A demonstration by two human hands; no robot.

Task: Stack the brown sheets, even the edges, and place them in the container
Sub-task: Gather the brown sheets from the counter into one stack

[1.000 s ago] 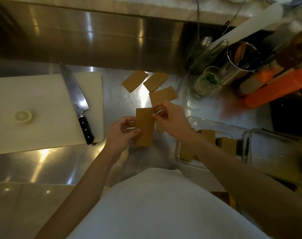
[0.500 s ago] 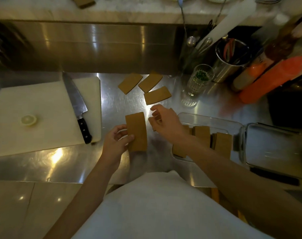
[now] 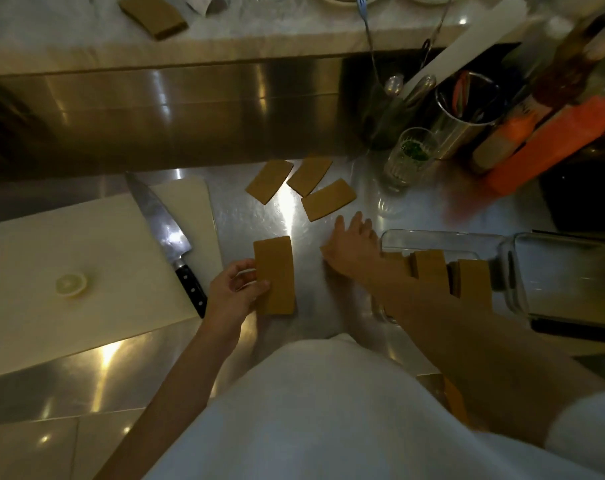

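Observation:
My left hand [image 3: 237,289] grips a small stack of brown sheets [image 3: 275,275] by its left edge, just above the steel counter. My right hand [image 3: 351,249] is spread open and empty, fingers pointing toward three loose brown sheets: one close by [image 3: 328,199], two further back [image 3: 269,181] [image 3: 309,175]. To the right stands a clear glass container [image 3: 432,239] with several stacks of brown sheets [image 3: 429,270] upright in it; my right forearm crosses its near corner.
A white cutting board [image 3: 86,265] on the left carries a chef's knife [image 3: 169,237] and a lemon slice [image 3: 71,284]. A glass [image 3: 410,157], a steel utensil pot [image 3: 463,123] and orange bottles stand at the back right. Another brown block [image 3: 152,12] lies on the upper shelf.
My right hand let go of the stack and moved forward toward the loose sheets, fingers spreading. My left hand keeps the stack, now slightly lower and left.

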